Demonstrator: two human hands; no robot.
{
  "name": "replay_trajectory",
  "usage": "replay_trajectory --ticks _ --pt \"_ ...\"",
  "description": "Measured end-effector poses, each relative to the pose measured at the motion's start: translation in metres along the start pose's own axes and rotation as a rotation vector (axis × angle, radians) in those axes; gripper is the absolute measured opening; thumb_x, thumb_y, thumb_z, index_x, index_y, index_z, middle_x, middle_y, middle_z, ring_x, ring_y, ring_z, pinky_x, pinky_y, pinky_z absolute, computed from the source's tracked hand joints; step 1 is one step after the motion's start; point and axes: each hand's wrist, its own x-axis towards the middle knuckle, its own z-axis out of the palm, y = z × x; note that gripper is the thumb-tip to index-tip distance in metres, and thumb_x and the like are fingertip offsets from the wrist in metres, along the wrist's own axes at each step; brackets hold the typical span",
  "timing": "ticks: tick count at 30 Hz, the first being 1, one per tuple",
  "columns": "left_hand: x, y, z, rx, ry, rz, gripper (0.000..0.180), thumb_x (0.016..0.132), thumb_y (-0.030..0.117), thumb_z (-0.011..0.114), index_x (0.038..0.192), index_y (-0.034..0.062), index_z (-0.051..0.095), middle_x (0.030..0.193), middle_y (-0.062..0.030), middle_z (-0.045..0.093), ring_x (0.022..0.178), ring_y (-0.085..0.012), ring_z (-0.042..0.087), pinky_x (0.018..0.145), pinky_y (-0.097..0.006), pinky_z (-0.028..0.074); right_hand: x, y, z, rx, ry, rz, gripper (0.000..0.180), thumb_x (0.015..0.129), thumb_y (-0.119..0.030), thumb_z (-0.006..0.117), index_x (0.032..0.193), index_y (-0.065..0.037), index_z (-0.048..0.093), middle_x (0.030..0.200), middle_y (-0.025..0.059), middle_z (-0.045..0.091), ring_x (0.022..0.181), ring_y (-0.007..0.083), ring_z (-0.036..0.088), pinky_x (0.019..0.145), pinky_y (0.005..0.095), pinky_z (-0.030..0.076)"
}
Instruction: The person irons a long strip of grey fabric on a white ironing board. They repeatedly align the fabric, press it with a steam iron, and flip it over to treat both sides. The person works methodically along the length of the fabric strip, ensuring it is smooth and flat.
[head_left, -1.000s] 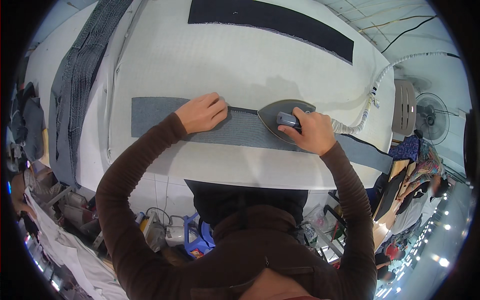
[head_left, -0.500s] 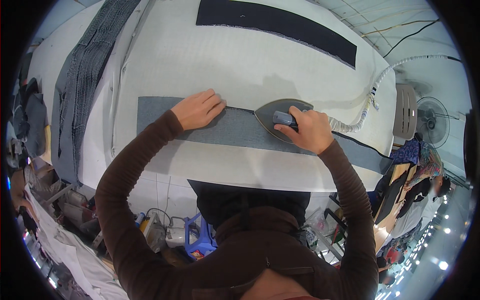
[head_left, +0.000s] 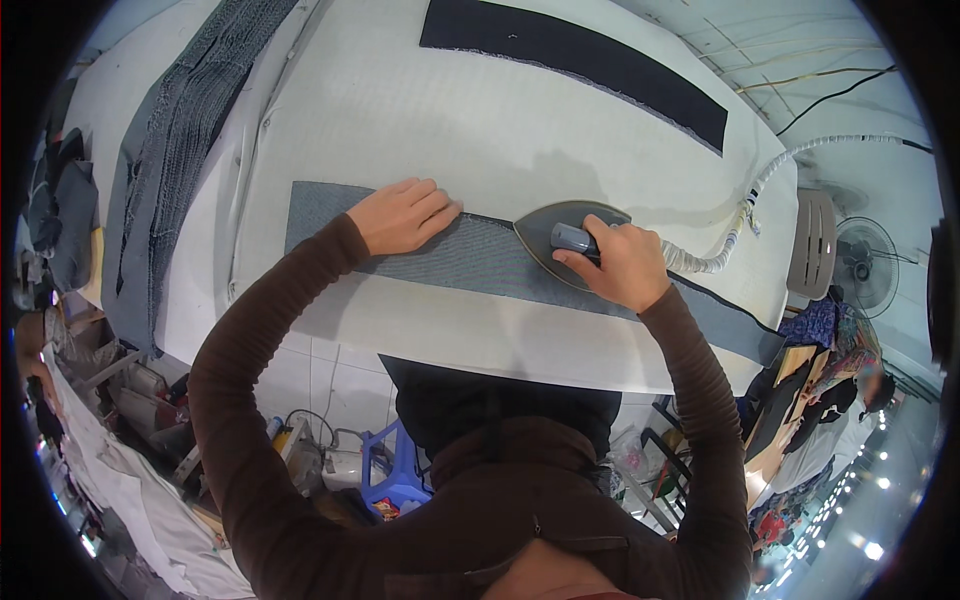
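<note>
R hand (head_left: pixel 622 262) wraps fingers tight round grey metal steam iron (head_left: pixel 562 240) handle; likely heavy, grip there. L hand (head_left: pixel 403 213), fingers flat & spread, pins long soft grey fabric strip (head_left: pixel 470 255) left of iron.

Grey iron (head_left: pixel 560 238) on finely striped, seemingly grey fabric strip (head_left: pixel 470 255); black strip (head_left: pixel 590 62); white table (head_left: pixel 420 130).

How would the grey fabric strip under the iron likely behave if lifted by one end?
The grey fabric strip is long, thin and lies flat on the white table, so it would probably droop limply. It looks light; the left hand pressing it suggests it slides easily.
</note>
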Motion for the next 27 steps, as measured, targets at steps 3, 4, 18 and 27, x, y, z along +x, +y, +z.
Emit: replay_trajectory --ticks 3,4,18,27 --pt "-0.003 -0.004 0.000 -0.010 -0.018 0.002 0.031 0.089 0.010 0.075 0.118 0.0020 0.069 0.114 -0.0094 0.062 0.103 -0.0257 0.063 0.088 -0.036 0.062 0.003 -0.003 0.001 -0.006 -0.007 0.000 0.059 0.098 -0.065 0.080 0.100 -0.007 0.072 0.066 0.0139 0.071 0.059 0.0373 0.073 0.055 0.0468 0.057" --pt "-0.005 -0.006 0.000 -0.017 -0.027 0.009 0.031 0.089 0.010 0.075 0.118 0.0021 0.069 0.114 -0.0094 0.062 0.103 -0.0258 0.063 0.088 -0.036 0.062 0.004 -0.004 0.001 -0.021 -0.014 0.002 0.059 0.098 -0.066 0.079 0.099 -0.007 0.072 0.065 0.0138 0.071 0.059 0.0372 0.073 0.055 0.0469 0.057" --pt "-0.036 -0.026 -0.008 -0.103 -0.041 -0.025 0.036 0.093 0.007 0.073 0.127 0.0003 0.067 0.113 -0.0099 0.063 0.099 -0.0250 0.065 0.080 -0.036 0.063 0.020 -0.021 0.003 -0.024 -0.035 -0.018 0.060 0.099 -0.066 0.078 0.101 -0.006 0.073 0.065 0.0130 0.071 0.060 0.0370 0.073 0.056 0.0471 0.058" --pt "-0.035 -0.030 -0.013 -0.085 -0.046 0.112 0.037 0.094 0.009 0.074 0.130 0.0031 0.067 0.111 -0.0079 0.062 0.102 -0.0234 0.067 0.087 -0.039 0.062 0.028 -0.028 0.005 -0.013 -0.021 -0.038 0.060 0.099 -0.066 0.078 0.098 -0.007 0.072 0.065 0.0131 0.071 0.059 0.0373 0.073 0.055 0.0475 0.057"
